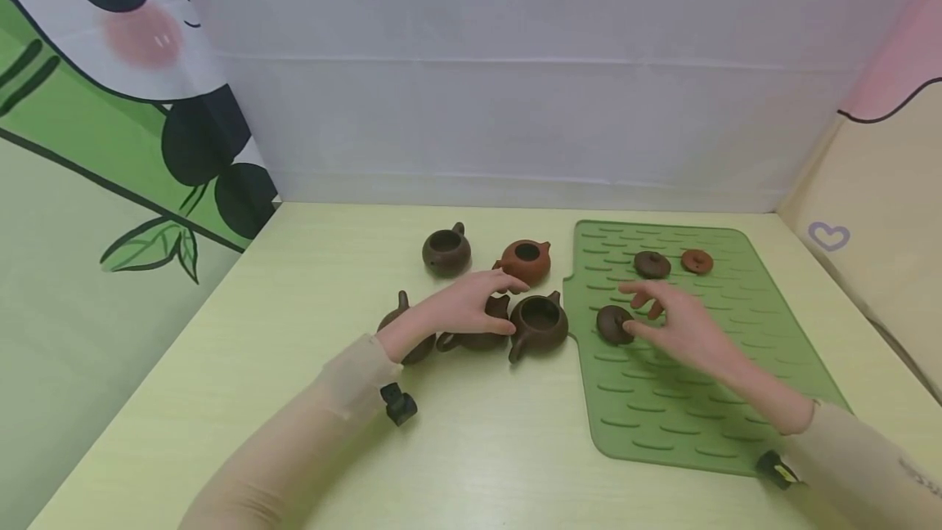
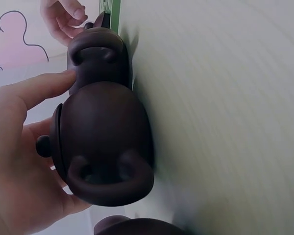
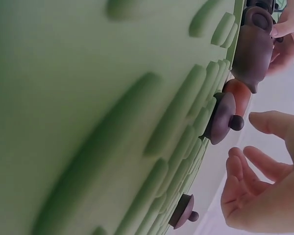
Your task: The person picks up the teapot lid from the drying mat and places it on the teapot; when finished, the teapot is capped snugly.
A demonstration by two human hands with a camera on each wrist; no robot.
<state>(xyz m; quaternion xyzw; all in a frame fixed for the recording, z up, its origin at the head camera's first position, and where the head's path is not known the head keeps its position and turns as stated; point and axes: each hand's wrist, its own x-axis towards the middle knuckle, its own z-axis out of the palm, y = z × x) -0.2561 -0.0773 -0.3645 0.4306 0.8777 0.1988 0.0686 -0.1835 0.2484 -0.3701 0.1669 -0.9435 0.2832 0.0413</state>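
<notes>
One dark teapot lid [image 1: 611, 326] sits toward the left of the green mat [image 1: 662, 399]; my right hand [image 1: 680, 321] has its fingers [image 3: 264, 164] wide around the knob [image 3: 236, 122], not pinching. Probably light, stiff, chippable clay, so I'd grab that knob. My left hand [image 1: 471, 301] is loosely spread over a lidded teapot [image 2: 105, 122].

You seem to be in a makeshift booth, not a furnished room: your table [image 1: 471, 448] is hemmed by a pale sheet [image 1: 515, 121] and cartoon panels [image 1: 110, 186].
</notes>
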